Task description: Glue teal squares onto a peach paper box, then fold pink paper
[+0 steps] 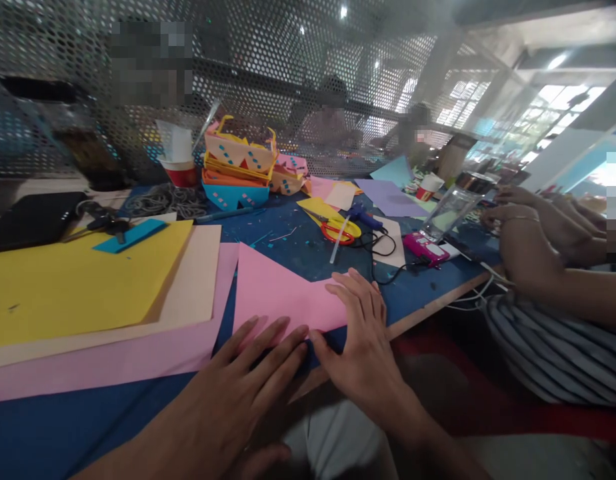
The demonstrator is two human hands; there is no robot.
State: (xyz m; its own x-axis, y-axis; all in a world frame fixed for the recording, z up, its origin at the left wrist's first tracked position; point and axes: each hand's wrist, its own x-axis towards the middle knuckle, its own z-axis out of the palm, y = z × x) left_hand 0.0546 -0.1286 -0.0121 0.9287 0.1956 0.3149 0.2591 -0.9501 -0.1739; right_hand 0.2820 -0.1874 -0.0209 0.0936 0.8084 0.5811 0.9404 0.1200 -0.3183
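Unclenched, my left hand (248, 375) and right hand (364, 339) rested on pink paper (281, 291), seemingly light and easily creased, best held along its near edge.

Head-worn view, forward and down

Looking like a shared craft workshop: seeing coloured paper (88, 287) at nine o'clock, decorated paper pieces (235, 195) stacked at ten, and a pink sheet (278, 293) at six. Noticing scissors (332, 225) and a glue gun (364, 217) just off centre towards three, on a blue table (288, 257) scattered with scraps (283, 235). Also spotting another person's arms (525, 247) at three, a perforated screen (268, 40) at twelve, large windows (548, 125) at two.
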